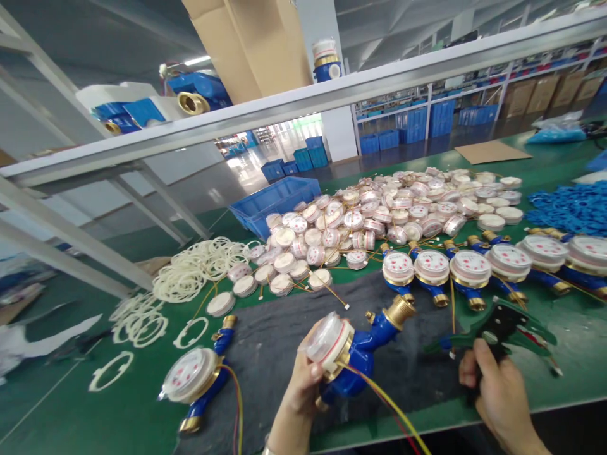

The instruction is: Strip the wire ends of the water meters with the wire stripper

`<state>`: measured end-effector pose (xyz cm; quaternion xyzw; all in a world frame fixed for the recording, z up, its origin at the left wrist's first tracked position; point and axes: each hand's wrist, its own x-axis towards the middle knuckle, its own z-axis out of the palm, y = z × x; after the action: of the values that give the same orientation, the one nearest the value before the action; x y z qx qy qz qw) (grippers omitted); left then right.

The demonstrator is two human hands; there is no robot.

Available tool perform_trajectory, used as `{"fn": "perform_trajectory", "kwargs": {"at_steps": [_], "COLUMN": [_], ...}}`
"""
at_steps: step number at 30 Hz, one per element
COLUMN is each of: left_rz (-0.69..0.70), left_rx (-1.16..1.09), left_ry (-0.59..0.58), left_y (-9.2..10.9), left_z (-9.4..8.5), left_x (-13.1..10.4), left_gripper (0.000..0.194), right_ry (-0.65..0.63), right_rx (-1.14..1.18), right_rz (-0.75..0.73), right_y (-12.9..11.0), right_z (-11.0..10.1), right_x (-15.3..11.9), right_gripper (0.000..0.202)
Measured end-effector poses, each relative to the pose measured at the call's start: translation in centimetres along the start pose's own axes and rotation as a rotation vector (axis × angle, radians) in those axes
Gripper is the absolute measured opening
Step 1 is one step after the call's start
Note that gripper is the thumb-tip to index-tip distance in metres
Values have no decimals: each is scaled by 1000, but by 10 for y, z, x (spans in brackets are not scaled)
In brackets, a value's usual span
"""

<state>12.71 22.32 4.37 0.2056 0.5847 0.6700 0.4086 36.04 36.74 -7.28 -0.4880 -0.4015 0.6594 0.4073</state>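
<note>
My left hand [303,376] is closed around a water meter [358,363] with a blue body, brass ends and a clear-capped round register. The meter is tilted above the dark mat [265,354], and yellow and red wires [389,401] trail from it towards me. At the right, my right hand [500,392] grips a green-and-black plier-like hand tool [505,325]; its exact kind is unclear. Another water meter [192,376] lies on the mat's left edge, its wires hanging forward. Several more meters [469,272] stand in a row behind the tool.
A large heap of round registers [351,218] covers the back of the green table [142,404]. White rings [190,272] are piled at left. A blue crate [275,199] sits behind, blue plastic pieces [569,208] at right. A raised shelf [265,107] crosses above the table.
</note>
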Motion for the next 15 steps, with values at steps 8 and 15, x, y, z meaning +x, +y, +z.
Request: {"fn": "perform_trajectory", "kwargs": {"at_steps": [8, 15], "left_rz": [112, 200], "left_rx": [368, 697], "left_ry": [338, 581], "left_y": [-13, -30], "left_z": [22, 51], "left_x": [37, 95], "left_gripper": [76, 69], "right_ry": [-10, 25], "right_rx": [-35, -37], "right_rz": [-27, -43], "right_y": [-2, 0], "right_z": [5, 10], "right_x": [3, 5], "right_gripper": [49, 50]}}
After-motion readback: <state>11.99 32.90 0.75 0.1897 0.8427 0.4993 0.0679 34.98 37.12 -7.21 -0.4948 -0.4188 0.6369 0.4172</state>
